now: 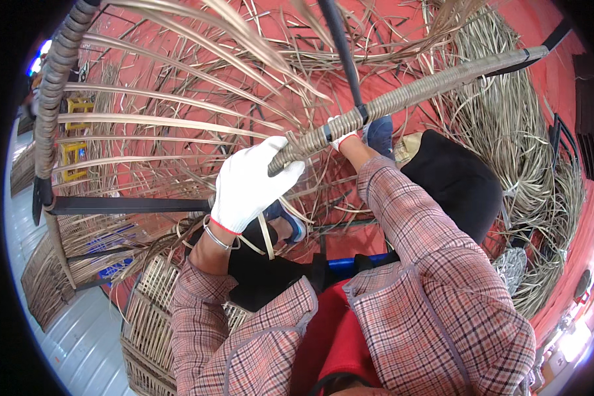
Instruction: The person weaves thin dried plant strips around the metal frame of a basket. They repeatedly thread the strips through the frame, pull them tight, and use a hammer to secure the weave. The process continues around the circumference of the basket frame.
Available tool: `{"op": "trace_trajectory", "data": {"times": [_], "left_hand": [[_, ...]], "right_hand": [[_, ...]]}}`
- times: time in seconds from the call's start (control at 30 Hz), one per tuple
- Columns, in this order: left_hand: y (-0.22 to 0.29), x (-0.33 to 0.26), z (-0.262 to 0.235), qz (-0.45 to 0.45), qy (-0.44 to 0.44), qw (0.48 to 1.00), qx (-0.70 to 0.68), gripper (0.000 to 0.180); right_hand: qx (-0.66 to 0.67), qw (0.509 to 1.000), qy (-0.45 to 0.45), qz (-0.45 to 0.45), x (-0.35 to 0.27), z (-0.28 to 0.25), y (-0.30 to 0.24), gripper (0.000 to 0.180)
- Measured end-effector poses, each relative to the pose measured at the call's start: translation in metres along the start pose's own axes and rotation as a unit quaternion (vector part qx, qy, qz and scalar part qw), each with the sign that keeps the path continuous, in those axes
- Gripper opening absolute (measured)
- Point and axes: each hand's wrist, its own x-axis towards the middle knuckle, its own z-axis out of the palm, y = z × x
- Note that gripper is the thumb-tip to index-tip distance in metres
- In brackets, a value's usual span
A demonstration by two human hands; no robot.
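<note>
My left hand (pixel 252 181), in a white glove with a red cuff, is closed around a frame bar (pixel 435 82) near its left end. This dark bar is tightly wound with tan woven strand, and its right end is bare black. Behind the bar is my right hand (pixel 343 138), also in a white glove; its fingers are mostly hidden. Long pale strands (pixel 171 122) fan out from near my left hand to the wrapped side post (pixel 48 112). A loose strand (pixel 266 237) hangs below my left glove. A black crosspiece (pixel 129 206) meets the post's lower part.
Cut strands litter the red floor (pixel 198 152). A large heap of long strands (pixel 508 132) lies at the right. Woven panels (pixel 148 330) stand at the lower left, by pale corrugated sheeting (pixel 89 346). Yellow stools (pixel 74 155) are at the far left. Black cloth (pixel 455 181) lies beside my right arm.
</note>
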Motion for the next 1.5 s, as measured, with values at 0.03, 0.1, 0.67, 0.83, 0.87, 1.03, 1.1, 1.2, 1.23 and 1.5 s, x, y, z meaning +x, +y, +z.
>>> {"op": "trace_trajectory", "data": {"times": [0.03, 0.1, 0.67, 0.83, 0.87, 1.03, 1.1, 1.2, 1.23, 1.5], "left_hand": [[0.001, -0.003, -0.002, 0.005, 0.004, 1.000, 0.009, 0.041], [0.004, -0.008, 0.000, 0.026, 0.008, 0.999, 0.020, 0.043], [0.015, -0.020, 0.003, 0.053, 0.037, 0.997, 0.046, 0.037], [0.012, -0.010, 0.008, 0.063, 0.050, 0.996, 0.049, 0.040], [0.012, -0.008, 0.009, 0.061, 0.045, 0.996, 0.042, 0.041], [0.014, -0.003, 0.017, 0.030, -0.002, 0.999, 0.034, 0.044], [0.013, -0.005, 0.018, 0.027, 0.002, 0.999, 0.029, 0.045], [0.011, -0.007, 0.020, 0.014, -0.005, 1.000, 0.026, 0.047], [0.009, -0.007, 0.021, 0.012, -0.005, 0.999, 0.035, 0.047], [0.008, -0.002, 0.021, 0.026, -0.008, 0.999, 0.029, 0.043]], "right_hand": [[-0.004, 1.000, -0.001, 0.001, -0.001, 0.001, 0.000, 0.039], [-0.013, 1.000, -0.001, 0.007, -0.002, 0.006, 0.003, 0.039], [-0.018, 0.997, -0.021, 0.070, 0.021, 0.059, 0.029, 0.044], [-0.037, 0.998, -0.039, 0.035, 0.023, 0.057, 0.035, 0.045], [-0.043, 0.998, -0.044, 0.025, 0.021, 0.056, 0.035, 0.045], [-0.090, 0.992, -0.078, -0.047, 0.006, 0.057, 0.027, 0.046], [-0.128, 0.991, -0.025, -0.032, -0.008, 0.065, 0.025, 0.044], [-0.047, 0.983, -0.069, 0.161, -0.022, 0.087, 0.018, 0.053], [0.034, 0.976, -0.014, 0.215, -0.025, 0.094, 0.020, 0.061], [0.223, 0.901, 0.039, 0.371, -0.006, 0.139, 0.026, 0.071]]}}
